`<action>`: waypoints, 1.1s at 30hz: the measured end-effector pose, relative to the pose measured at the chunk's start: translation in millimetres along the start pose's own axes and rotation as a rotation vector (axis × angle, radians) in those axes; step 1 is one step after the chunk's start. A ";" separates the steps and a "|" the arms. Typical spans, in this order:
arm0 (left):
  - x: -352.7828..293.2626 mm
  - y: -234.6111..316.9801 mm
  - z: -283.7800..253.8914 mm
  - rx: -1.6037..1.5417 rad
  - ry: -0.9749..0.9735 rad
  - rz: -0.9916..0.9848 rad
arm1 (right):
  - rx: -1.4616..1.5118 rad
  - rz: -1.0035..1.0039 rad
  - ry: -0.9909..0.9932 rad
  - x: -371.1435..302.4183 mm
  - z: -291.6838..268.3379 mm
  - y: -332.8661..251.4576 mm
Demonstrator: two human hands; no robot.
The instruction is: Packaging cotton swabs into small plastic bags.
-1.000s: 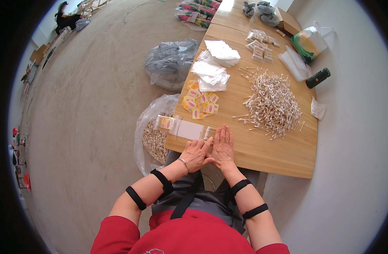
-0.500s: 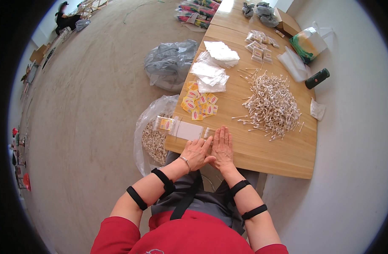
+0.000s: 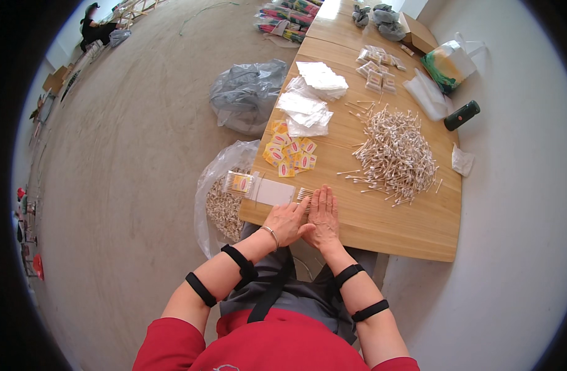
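A small row of cotton swabs [image 3: 303, 194] lies side by side near the table's front edge, between my two hands. My right hand [image 3: 323, 216] rests flat on its edge along the row's right side, fingers straight and together. From the left my left hand [image 3: 284, 224] reaches in, fingers stretched and fingertips at the near end of the row; its thumb points toward my right palm. Both hands partly hide the swabs. Just left of the row is a flat white rectangular piece [image 3: 275, 192]. Beside it, a clear packet of swabs with a yellow card [image 3: 239, 183] sits at the table's left edge.
A large heap of loose swabs [image 3: 397, 154] covers the table's right. Yellow cards [image 3: 289, 151], white plastic bags [image 3: 308, 108] and filled packets [image 3: 376, 68] lie farther back. A dark green bottle [image 3: 462, 115] lies by the wall. A bag of swabs [image 3: 224, 210] stands on the floor.
The hands keep almost the same place beside the row of swabs. The whole view has shifted very slightly.
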State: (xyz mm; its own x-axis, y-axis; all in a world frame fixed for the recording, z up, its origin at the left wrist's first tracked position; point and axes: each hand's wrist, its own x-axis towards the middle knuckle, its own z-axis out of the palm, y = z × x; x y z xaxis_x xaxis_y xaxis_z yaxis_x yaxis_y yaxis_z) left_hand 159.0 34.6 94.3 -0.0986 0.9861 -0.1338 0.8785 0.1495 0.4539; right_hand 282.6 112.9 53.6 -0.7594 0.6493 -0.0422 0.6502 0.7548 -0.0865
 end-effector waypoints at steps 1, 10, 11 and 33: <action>1.2 0.1 -1.2 -0.005 -0.029 -0.013 | -0.001 0.000 0.001 0.1 -0.9 0.2; -1.6 -2.2 0.8 -0.037 0.029 0.045 | 0.072 -0.002 -0.013 0.8 -3.1 0.3; -1.3 -2.0 0.8 -0.036 0.030 0.044 | 0.065 0.001 -0.019 1.0 -3.5 -0.1; 21.2 -10.7 7.9 -0.124 -0.032 -0.046 | 0.156 0.005 0.054 0.8 -7.0 -4.2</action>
State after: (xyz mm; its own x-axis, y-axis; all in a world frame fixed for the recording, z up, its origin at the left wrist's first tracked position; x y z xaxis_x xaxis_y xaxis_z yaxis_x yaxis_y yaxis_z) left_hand 151.2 53.3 79.7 -0.1213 0.9754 -0.1842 0.8086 0.2047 0.5516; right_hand 279.4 110.9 60.9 -0.7511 0.6600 0.0108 0.6389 0.7310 -0.2398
